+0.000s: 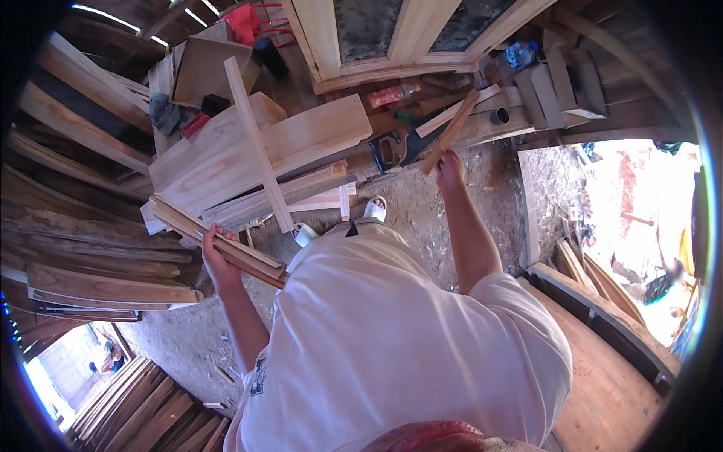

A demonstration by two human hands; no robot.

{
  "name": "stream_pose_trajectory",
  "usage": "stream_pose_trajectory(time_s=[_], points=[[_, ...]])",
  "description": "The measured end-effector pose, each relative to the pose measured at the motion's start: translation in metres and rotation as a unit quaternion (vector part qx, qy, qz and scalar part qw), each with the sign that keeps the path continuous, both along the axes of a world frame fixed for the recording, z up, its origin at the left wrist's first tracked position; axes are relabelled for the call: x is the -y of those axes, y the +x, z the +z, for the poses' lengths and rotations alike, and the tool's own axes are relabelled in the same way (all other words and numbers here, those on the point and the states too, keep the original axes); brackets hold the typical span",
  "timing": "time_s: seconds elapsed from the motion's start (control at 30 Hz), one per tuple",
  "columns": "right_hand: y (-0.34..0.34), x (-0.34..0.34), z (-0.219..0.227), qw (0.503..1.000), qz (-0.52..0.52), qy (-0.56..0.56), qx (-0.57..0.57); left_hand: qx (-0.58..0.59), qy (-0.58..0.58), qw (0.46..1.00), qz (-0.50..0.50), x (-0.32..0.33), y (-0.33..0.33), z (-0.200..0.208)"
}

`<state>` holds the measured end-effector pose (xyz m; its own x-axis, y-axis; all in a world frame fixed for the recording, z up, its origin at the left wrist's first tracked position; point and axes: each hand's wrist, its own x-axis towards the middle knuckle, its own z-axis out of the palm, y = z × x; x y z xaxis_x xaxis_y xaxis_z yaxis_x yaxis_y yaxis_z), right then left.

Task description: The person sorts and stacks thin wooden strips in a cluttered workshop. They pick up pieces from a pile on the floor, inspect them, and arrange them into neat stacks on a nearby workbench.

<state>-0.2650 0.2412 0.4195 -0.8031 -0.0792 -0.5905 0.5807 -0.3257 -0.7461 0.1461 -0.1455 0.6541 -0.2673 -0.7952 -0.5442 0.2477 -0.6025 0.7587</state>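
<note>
My left hand (218, 256) is closed around a small bundle of thin wooden strips (252, 261), held at a slant beside my body. Out to the right, my right hand (450, 169) grips the lower end of a narrow wooden strip (456, 122) that points up and away. A handsaw (390, 149) with a dark handle lies on the bench to the left of that strip. Wide pale planks (309, 137) are stacked ahead of me, and a long thin batten (256, 139) lies across them.
A framed wooden panel (407, 34) with dark panes stands at the back. A red-labelled bottle (393, 95), a clear bottle (520, 54) and a dark cup (499, 116) sit along the bench. Stacked boards (98, 282) line the left. A wooden sheet (602, 369) is at lower right.
</note>
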Motion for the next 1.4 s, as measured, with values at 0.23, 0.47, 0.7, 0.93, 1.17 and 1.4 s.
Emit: stream_pose_trajectory(time_s=[0.23, 0.47, 0.7, 0.93, 1.17, 1.4], points=[[-0.099, 0.031, -0.055, 0.988, -0.132, 0.012, 0.082, 0.01, -0.01, 1.0, 0.027, -0.019, 0.007, 0.003], [-0.119, 0.024, -0.073, 0.992, -0.013, 0.098, 0.074, 0.038, -0.018, 0.999, 0.032, -0.026, 0.015, 0.016], [-0.091, -0.008, -0.082, 0.957, 0.209, 0.2, 0.016, 0.054, -0.039, 0.998, 0.006, -0.01, 0.012, 0.008], [0.074, 0.102, 0.139, 0.885, 0.436, 0.1, -0.129, 0.054, -0.077, 0.995, -0.032, -0.005, -0.024, 0.028], [0.201, 0.226, 0.249, 0.682, 0.659, 0.033, -0.314, 0.082, -0.079, 0.98, -0.161, 0.015, -0.052, 0.033], [0.236, 0.258, 0.255, 0.71, 0.621, 0.039, -0.328, 0.048, -0.11, 0.977, -0.177, 0.012, -0.068, 0.057]])
